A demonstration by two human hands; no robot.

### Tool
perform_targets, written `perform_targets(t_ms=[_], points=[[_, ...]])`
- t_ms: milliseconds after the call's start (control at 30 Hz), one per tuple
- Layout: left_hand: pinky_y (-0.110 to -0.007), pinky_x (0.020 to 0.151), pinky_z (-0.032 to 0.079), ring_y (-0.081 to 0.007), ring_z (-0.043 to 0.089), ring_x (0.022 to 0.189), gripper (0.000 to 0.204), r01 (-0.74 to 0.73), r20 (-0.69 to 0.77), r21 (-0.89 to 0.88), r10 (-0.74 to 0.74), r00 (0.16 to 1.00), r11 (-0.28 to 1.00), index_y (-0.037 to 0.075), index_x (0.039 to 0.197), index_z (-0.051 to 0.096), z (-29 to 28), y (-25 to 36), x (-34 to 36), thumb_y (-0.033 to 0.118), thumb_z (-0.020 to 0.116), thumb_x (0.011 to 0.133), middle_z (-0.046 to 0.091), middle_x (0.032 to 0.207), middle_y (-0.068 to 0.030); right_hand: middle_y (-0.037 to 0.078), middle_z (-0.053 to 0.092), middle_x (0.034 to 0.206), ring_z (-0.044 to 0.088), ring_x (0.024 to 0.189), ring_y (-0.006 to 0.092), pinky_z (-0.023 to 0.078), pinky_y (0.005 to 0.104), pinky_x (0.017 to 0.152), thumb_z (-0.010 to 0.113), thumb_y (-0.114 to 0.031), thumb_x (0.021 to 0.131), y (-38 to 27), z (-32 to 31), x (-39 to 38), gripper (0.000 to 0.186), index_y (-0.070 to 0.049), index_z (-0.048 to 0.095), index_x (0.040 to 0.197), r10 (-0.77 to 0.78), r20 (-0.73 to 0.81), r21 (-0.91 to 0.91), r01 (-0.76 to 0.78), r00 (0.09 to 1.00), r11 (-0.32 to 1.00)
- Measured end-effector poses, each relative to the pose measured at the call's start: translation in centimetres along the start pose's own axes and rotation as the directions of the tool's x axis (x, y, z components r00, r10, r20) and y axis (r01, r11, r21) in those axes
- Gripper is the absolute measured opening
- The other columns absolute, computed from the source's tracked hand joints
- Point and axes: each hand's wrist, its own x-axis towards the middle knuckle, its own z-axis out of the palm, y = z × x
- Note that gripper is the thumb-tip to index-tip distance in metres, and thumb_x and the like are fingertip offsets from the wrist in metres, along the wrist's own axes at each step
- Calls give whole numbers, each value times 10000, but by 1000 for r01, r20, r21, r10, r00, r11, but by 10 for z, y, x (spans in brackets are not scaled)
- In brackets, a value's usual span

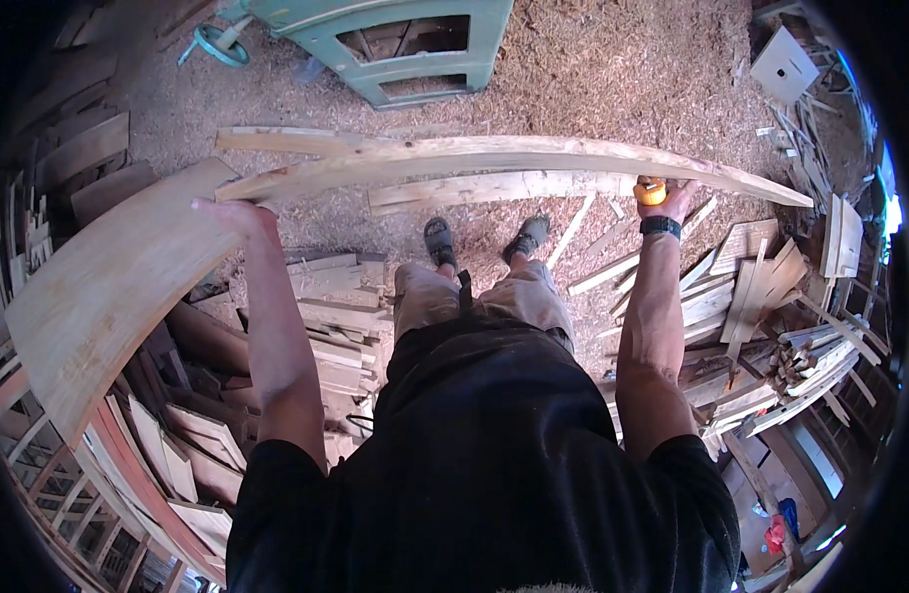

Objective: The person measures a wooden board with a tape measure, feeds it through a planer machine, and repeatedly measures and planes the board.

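Observation:
A long pale wooden plank (514,153) is held up across my front, its edges bent by the lens. My left hand (241,217) is at the plank's left end, partly hidden by it, with a finger or thumb sticking out to the left. Near the plank's right end, my right hand (676,200) is closed around a yellow tape measure (650,191) and also bears against the plank. A dark watch (660,226) is on my right wrist. Beyond and below the held plank are other boards, one (405,194) lying on the floor.
A wide pale sheet (118,287) lies at the left above stacked boards. Piled offcuts (741,296) cover the right side. A green machine (395,49) with a handwheel (222,44) stands ahead on a floor strewn with shavings (612,69). My feet are below the plank.

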Motion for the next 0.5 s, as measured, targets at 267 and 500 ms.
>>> perform_targets(t_ms=[267,500], points=[[-390,1144,262,-317,400,1326,896,21,79,75,-27,997,997,-84,1469,259,49,12,37,663,257,974,367,1474,-228,83,588,1052,547,787,254,479,379,617,440,-709,900,-5,18,7,667,-114,495,1195,11,64,10,-12,998,1000],[-385,1086,340,-295,484,1241,744,10,100,258,-37,994,966,-88,1387,410,65,22,41,543,267,1020,498,1364,-224,59,614,992,560,769,238,477,366,591,448,-638,939,-12,18,8,536,-154,545,1146,7,79,-11,-6,997,1000]])
